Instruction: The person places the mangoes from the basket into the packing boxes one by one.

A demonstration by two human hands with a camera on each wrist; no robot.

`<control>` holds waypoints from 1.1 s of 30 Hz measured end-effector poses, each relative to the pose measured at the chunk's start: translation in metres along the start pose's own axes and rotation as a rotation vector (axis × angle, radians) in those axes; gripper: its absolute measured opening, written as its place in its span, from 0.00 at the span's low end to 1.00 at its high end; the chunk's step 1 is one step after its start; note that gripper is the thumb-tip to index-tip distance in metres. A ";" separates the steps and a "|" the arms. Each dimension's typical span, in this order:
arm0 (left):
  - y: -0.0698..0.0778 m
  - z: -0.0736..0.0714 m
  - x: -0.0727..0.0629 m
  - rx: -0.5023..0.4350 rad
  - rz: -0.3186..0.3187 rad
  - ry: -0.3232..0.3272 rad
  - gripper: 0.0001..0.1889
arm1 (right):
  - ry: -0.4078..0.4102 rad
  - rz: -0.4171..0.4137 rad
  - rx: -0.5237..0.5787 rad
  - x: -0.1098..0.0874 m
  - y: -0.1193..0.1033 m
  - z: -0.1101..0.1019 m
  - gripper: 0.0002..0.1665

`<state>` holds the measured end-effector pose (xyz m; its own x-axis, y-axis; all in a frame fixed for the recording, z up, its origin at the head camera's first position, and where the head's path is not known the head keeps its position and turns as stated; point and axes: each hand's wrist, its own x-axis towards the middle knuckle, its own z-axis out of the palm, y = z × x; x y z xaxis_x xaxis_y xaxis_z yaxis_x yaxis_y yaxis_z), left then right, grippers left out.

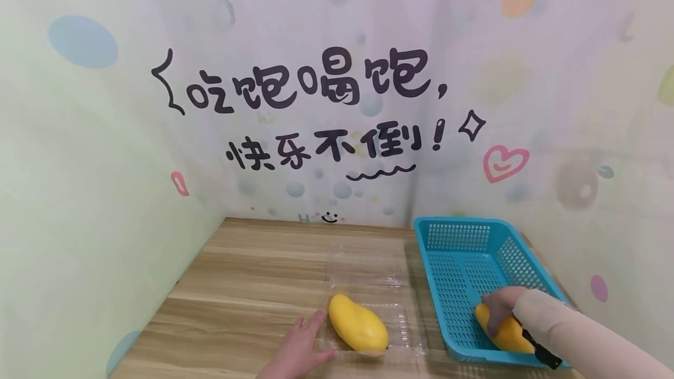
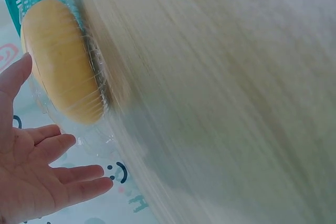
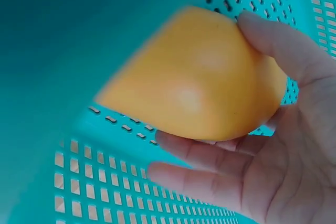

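My right hand (image 1: 502,304) reaches into the blue basket (image 1: 442,309) and grips a yellow mango (image 3: 210,77). In the right wrist view the thumb lies over one side of this mango and the fingers curl under the other. A second mango (image 1: 358,325) rests in the near half of a clear plastic clamshell box (image 1: 365,265), whose lid half lies folded back. Beside that box my left hand (image 1: 300,347) spreads its fingers, its fingertips close to the box's left edge. The left wrist view shows this hand (image 2: 42,166) holding nothing.
The wood-grain table (image 1: 242,285) carries the box near its middle and the basket at its right. A printed curtain (image 1: 316,28) with black lettering hangs behind the table and along both sides. The basket's raised walls surround the right hand.
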<state>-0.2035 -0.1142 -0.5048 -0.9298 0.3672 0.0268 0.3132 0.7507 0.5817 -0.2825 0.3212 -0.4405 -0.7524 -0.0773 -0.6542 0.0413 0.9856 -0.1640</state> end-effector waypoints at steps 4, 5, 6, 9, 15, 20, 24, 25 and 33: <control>0.000 0.000 0.001 0.013 0.014 0.004 0.45 | -0.013 -0.023 -0.028 -0.002 -0.001 -0.001 0.45; 0.000 0.000 0.001 0.013 0.016 0.003 0.44 | -0.016 -0.022 -0.039 -0.002 -0.001 -0.001 0.45; 0.000 -0.001 0.001 0.015 0.021 0.004 0.44 | -0.018 -0.021 -0.045 -0.001 -0.001 -0.002 0.46; 0.000 -0.001 0.001 0.010 0.021 0.005 0.44 | -0.027 -0.028 -0.068 0.000 -0.001 -0.002 0.46; 0.000 -0.002 0.000 0.005 0.022 0.006 0.44 | -0.028 -0.034 -0.087 0.002 0.000 0.000 0.49; 0.000 -0.002 0.000 0.001 0.023 0.004 0.44 | -0.029 -0.046 -0.069 0.004 0.000 0.001 0.48; -0.001 -0.001 0.000 0.008 0.023 0.002 0.44 | -0.021 -0.045 -0.061 0.004 0.000 0.000 0.47; -0.001 -0.001 0.000 0.011 0.023 0.002 0.44 | -0.019 -0.045 -0.060 0.004 0.000 0.000 0.47; 0.000 0.000 0.000 -0.001 0.019 -0.002 0.44 | 0.023 -0.056 -0.076 0.006 0.002 -0.003 0.48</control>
<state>-0.2037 -0.1143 -0.5046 -0.9232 0.3827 0.0360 0.3307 0.7431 0.5817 -0.2892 0.3233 -0.4427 -0.7673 -0.1295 -0.6281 -0.0504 0.9885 -0.1423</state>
